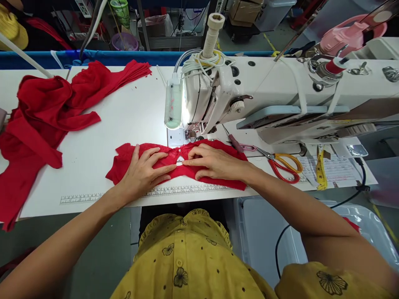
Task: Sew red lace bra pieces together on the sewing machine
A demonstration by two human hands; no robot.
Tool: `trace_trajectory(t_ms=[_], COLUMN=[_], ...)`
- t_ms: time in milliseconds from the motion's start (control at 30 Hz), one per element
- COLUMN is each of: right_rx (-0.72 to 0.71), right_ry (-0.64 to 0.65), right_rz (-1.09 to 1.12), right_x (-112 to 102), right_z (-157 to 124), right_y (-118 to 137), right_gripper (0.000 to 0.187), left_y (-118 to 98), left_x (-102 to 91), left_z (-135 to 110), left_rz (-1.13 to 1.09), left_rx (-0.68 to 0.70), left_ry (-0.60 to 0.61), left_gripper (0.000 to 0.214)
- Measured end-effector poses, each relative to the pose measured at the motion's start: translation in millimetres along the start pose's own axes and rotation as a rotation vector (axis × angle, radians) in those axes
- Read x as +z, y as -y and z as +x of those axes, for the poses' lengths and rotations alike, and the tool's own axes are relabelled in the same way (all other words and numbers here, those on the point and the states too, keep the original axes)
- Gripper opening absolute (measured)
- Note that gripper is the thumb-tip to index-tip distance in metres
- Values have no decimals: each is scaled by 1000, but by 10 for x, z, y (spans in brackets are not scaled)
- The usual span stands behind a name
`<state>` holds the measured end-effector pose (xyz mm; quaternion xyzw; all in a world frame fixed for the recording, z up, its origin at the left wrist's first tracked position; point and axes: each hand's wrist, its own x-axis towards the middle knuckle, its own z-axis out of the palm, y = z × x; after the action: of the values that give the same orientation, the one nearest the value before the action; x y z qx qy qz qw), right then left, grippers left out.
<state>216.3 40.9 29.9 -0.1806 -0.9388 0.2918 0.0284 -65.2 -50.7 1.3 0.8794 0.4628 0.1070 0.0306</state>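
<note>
A red lace-and-fabric piece (pixel 220 181), bra-like in shape, lies across the white table in front of the sewing machine's presser foot (pixel 191 135). At its middle the two halves meet around a small gap. My left hand (pixel 141 169) rests flat on the left half, fingers spread toward the centre. On the right half lies my right hand (pixel 215 162), its index finger reaching the gap, other fingers bent and the thumb apart. Both hands press on the cloth from above; neither visibly pinches it. Fabric under the palms is hidden.
The white sewing machine (pixel 249 79) stands just behind the cloth. Scissors (pixel 285 166) with orange and red handles, pointed tweezers (pixel 233 141) and a yellow tape measure (pixel 321 170) lie right. Red fabric pieces (pixel 46 112) are heaped left. A printed ruler (pixel 174 191) runs along the front edge.
</note>
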Motion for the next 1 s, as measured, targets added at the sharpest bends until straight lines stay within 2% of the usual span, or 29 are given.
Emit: trace_trajectory(t_ms=[167, 367, 667, 867, 1000], right_rx=[11, -7, -29, -17, -8], right_ry=[21, 29, 1, 51, 85], right_rz=[8, 20, 27, 46, 58], right_x=[-16, -7, 21, -28, -46], right_z=[-5, -23, -27, -32, -34], right_y=[2, -34, -88, -86, -96], right_gripper=[47, 51, 51, 58, 64], left_y=[81, 108, 83, 114, 134], left_x=[-136, -203, -156, -140, -179], left_z=[63, 119, 59, 25, 56], left_rz=[-10, 3, 47, 22, 0], left_rx=[-28, -27, -4, -32, -42], left_ry=[174, 265, 254, 248, 292], left_gripper=[42, 48, 51, 52, 53])
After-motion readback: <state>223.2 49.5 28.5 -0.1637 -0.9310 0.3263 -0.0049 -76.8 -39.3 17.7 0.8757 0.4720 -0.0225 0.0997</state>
